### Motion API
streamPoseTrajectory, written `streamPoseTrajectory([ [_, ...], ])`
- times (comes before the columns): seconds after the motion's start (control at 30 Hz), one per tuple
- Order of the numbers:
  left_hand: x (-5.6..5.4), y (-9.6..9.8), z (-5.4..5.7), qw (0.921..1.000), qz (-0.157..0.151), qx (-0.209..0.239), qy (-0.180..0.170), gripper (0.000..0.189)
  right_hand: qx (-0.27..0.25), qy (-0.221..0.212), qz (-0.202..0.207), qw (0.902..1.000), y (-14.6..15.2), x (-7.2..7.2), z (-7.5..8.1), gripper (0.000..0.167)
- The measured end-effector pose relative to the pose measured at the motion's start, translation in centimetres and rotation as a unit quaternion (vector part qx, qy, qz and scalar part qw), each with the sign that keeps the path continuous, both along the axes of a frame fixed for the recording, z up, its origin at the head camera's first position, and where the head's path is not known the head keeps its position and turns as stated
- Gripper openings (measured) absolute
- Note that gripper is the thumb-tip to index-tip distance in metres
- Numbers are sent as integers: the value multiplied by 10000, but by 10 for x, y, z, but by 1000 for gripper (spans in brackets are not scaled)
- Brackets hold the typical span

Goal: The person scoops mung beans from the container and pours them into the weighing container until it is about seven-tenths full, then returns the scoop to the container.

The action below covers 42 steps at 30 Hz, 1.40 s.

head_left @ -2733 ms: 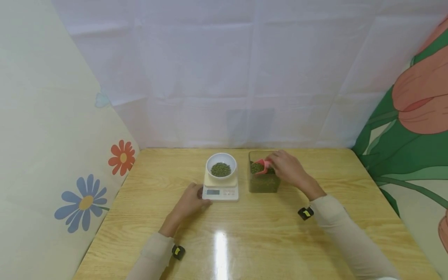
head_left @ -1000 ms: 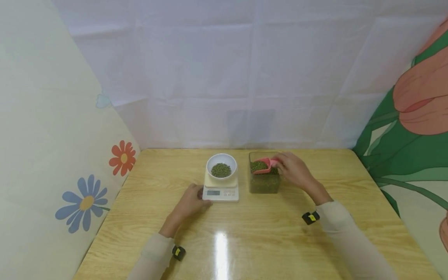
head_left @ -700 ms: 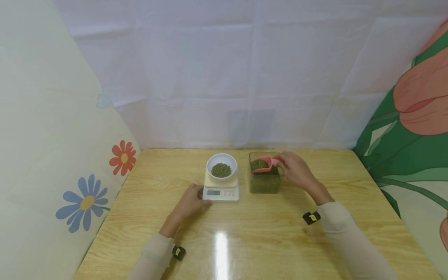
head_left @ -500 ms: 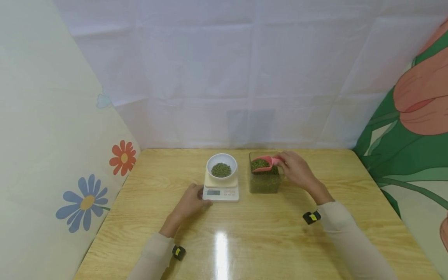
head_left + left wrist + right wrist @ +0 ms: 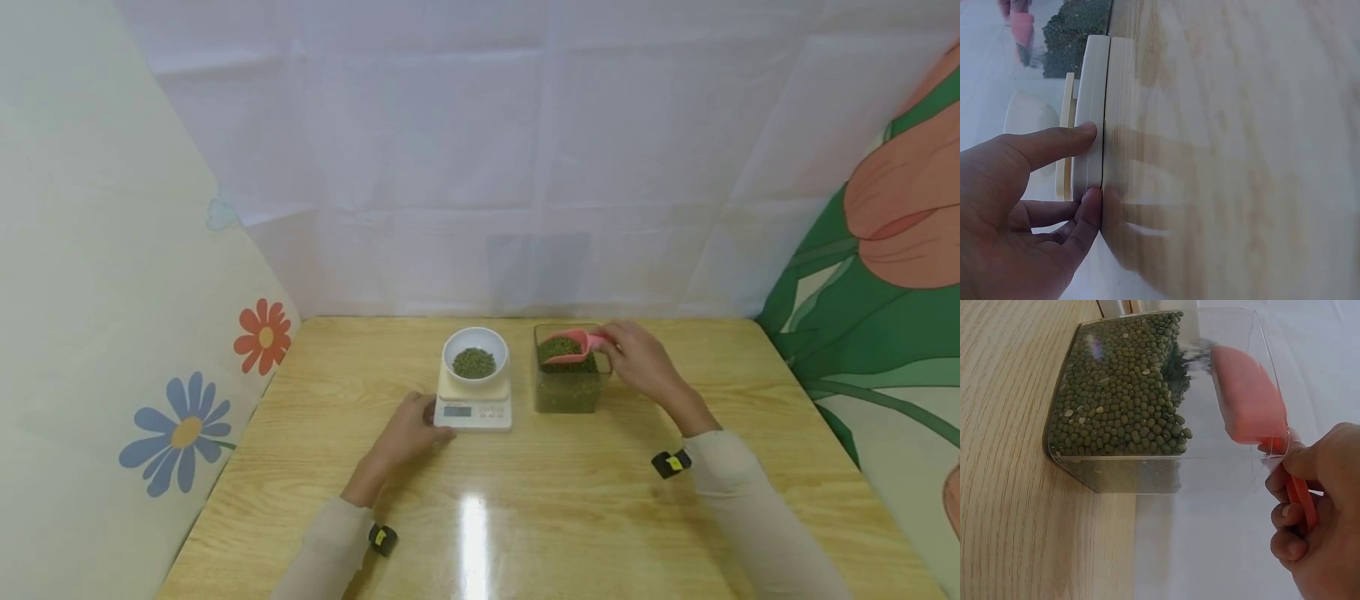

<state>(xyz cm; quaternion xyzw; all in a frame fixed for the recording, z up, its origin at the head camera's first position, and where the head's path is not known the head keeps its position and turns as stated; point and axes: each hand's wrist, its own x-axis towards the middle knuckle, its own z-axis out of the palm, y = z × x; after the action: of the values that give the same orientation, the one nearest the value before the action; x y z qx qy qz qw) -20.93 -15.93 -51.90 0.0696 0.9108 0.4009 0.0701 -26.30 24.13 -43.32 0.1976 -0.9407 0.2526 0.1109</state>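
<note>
One scale [image 5: 474, 414] bears one white bowl [image 5: 474, 337] of green beans [image 5: 474, 363]; the left hand [image 5: 408, 429] pinches the scale's near left corner. Right of the scale stands one clear container [image 5: 566, 395] of more beans [image 5: 1122, 387]; the right hand [image 5: 639, 360] grips one pink scoop [image 5: 1250, 394] above them.

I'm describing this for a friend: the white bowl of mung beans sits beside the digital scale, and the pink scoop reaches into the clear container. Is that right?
Not quite: the head view shows the white bowl of mung beans on the digital scale, not beside it. The pink scoop reaches into the clear container.
</note>
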Motion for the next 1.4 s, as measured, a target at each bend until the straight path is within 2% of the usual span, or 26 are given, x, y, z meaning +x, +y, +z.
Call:
streamPoseTrajectory([
  [0.47,-1,-1,-2,10000,-16,-11,-41,57,-179,-146,-73,9997,1,1,0,25],
  [0.9,0,1,0,10000,47,-73,-32,61,-237,-123,-106,9996,2,0,-3,26],
  [1.4,0,-1,-3,10000,-28,-70,18,60,-294,-89,-121,9995,2,0,-2,25],
])
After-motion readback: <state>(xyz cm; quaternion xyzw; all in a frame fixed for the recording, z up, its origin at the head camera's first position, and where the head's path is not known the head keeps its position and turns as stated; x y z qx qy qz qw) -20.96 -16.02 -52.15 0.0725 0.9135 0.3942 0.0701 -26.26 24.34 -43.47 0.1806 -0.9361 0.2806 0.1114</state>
